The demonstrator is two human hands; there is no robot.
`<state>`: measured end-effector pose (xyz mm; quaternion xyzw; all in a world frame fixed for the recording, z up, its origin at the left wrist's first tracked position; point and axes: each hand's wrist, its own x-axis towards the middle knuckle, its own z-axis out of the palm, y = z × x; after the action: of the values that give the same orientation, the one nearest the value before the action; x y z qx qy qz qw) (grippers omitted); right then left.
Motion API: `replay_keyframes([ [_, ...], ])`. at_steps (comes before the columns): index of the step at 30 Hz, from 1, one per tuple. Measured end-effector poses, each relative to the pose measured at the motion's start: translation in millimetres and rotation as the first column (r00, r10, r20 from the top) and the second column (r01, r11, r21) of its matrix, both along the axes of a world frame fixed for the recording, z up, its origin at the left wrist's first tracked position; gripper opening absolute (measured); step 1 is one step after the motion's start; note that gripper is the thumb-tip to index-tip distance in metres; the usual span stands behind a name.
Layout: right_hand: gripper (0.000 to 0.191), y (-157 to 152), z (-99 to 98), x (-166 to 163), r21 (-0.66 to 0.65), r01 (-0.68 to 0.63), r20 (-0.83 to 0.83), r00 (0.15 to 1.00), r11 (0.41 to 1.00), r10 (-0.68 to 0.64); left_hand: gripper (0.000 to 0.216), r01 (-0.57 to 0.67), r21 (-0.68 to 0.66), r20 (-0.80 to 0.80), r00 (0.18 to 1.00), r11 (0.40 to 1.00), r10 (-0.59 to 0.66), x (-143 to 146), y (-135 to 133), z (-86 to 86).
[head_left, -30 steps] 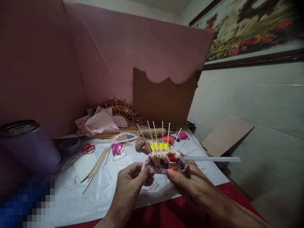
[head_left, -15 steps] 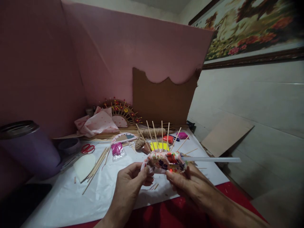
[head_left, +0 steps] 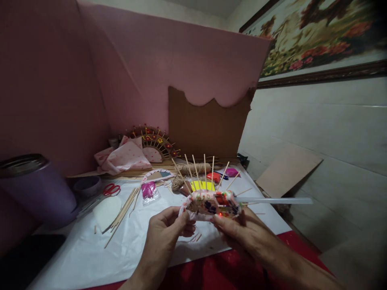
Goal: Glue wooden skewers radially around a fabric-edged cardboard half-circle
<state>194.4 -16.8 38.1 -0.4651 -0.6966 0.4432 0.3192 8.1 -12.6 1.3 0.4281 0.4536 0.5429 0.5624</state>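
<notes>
Both hands gripping floral fabric-wrapped half-round fan base [head_left: 211, 203] with 7 bamboo skewers: left hand [head_left: 165, 233] pinching fabric end, right hand [head_left: 242, 235] pressing glue gun with clear stick [head_left: 272, 200]. Gluing wrap; next needing firm press.

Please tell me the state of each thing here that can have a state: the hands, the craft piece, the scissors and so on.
left hand: shut on fabric-wrapped piece
right hand: shut on fabric-wrapped piece
fabric-wrapped piece: lifted off the table, sticks pointing up
glue stick: level, pointing right
red scissors: lying flat
purple tumbler: lid on
</notes>
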Motion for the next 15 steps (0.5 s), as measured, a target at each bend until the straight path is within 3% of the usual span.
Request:
replay_keyframes([
  [15, 0.038, 1.9, 2.3, 0.0, -0.029, 0.008, 0.013, 1.0, 1.0, -0.007, 0.023, -0.002, 0.021, -0.01, 1.0, 1.0, 0.002, 1.0, 1.6, 3.0],
])
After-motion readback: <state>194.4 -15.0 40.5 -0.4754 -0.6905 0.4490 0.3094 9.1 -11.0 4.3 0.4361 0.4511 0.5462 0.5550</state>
